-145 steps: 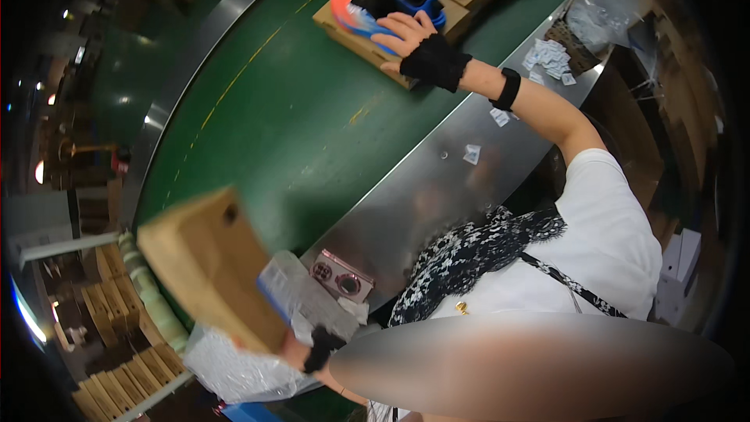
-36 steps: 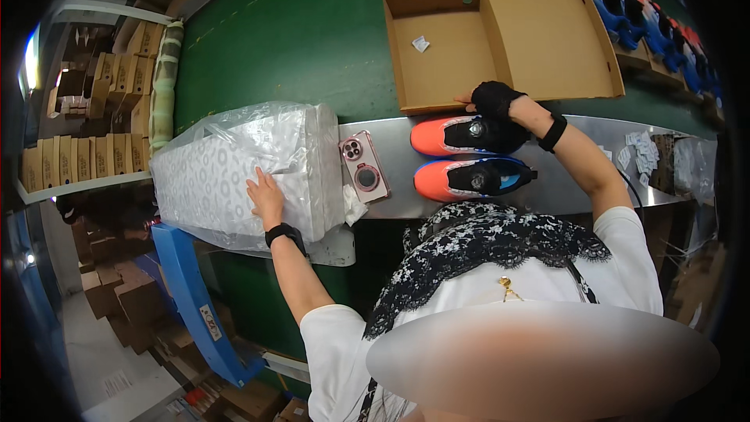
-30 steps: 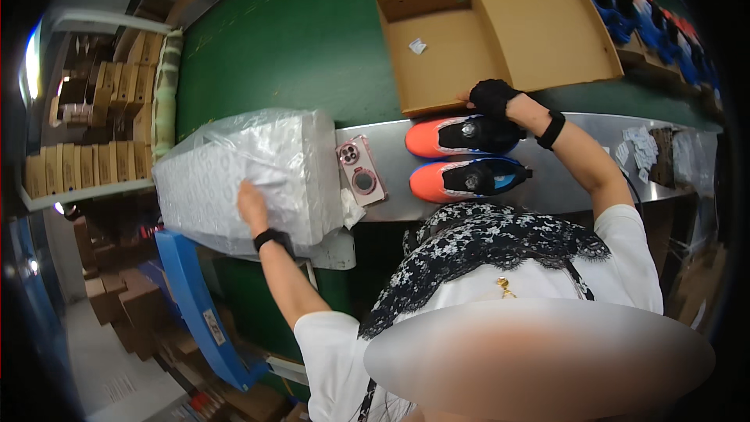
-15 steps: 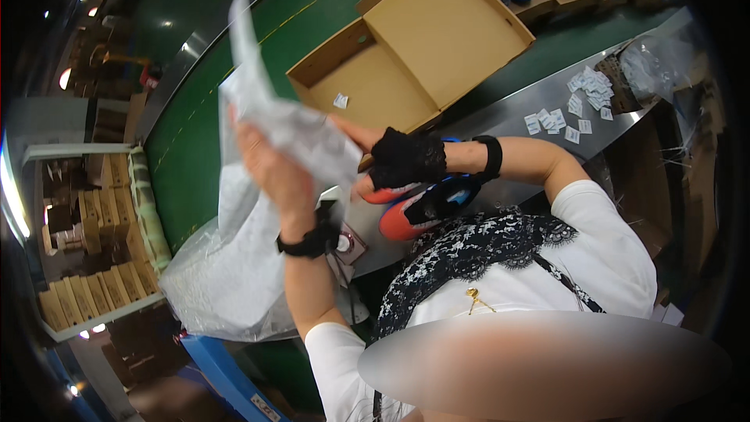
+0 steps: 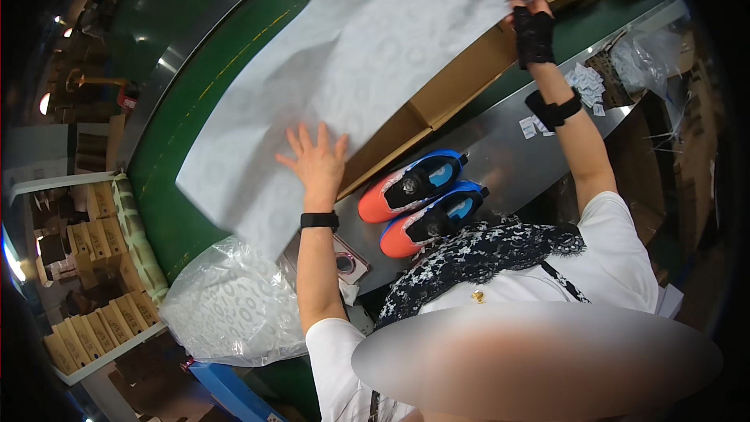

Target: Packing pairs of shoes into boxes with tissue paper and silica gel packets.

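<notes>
Left hand point(image 5: 316, 160), bare and with a black band at the wrist, lies flat and open with fingers spread on the near edge of a large white sheet of tissue paper point(image 5: 351, 70); it presses on the sheet rather than grasping it. Right hand point(image 5: 533, 27), in a black fingerless glove, is closed on the far corner of the same sheet, which I hold stretched between both hands. So spread, the sheet hangs over the green conveyor belt point(image 5: 180, 141) and covers most of the open cardboard shoe box point(image 5: 445, 94), of which only the near walls show. Just below the box, on the metal bench point(image 5: 516, 148), lie a pair of orange, blue and black shoes point(image 5: 422, 203), side by side and touching. A plastic-wrapped stack of tissue paper point(image 5: 234, 309) rests near my left elbow.
</notes>
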`<state>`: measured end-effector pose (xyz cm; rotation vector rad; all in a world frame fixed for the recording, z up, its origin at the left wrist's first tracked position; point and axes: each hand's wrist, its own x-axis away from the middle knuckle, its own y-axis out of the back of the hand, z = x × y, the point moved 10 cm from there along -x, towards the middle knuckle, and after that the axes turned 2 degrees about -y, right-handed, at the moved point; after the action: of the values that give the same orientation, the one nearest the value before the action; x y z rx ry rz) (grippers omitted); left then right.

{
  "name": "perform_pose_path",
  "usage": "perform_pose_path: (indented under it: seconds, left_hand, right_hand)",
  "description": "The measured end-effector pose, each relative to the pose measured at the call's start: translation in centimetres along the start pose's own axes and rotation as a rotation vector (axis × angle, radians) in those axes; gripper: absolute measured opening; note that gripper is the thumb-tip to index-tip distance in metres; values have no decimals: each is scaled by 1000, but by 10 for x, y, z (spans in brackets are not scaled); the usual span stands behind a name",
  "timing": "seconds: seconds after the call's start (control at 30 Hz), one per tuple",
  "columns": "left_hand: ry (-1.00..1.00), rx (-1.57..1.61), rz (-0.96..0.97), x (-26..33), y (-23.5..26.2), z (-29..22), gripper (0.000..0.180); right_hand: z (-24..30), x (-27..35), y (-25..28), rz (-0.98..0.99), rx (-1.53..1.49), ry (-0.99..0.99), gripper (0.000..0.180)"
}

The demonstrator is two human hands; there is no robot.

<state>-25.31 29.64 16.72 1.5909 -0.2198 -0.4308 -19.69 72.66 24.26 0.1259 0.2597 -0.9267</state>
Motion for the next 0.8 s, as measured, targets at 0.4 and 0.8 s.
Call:
perform_pose_path:
  seconds: [0.4, 0.8]
  left_hand:
    - [1266, 1573, -22, 96, -105, 153, 82]
    - [1011, 1857, -119, 76, -136, 105, 42]
  right_hand:
    - [-36, 0, 93, -143, 185, -106, 59]
    - [-22, 361, -47, 1353, 759, 1022, 13]
